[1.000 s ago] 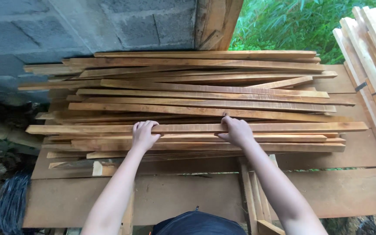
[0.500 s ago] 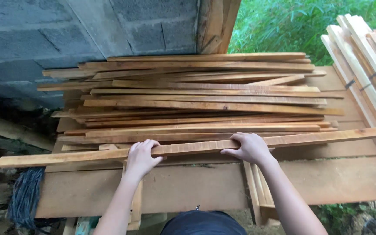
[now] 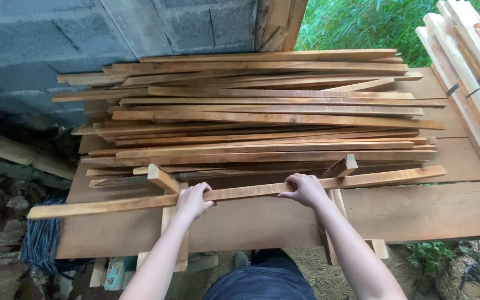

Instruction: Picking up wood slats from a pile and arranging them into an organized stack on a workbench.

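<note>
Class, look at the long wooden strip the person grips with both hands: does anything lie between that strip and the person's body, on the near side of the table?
Nothing visible does. Both the left hand and right hand close on the strip, which lies apart from the pile of strips. Between it and the person there is only the bare board tabletop.

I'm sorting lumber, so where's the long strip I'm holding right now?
In the head view, the long strip lies crosswise in both hands, left hand and right hand, just in front of the stacked strips.

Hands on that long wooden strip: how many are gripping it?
2. The left hand grips the long wooden strip left of its middle; the right hand grips it right of the middle. None seem hidden.
</note>
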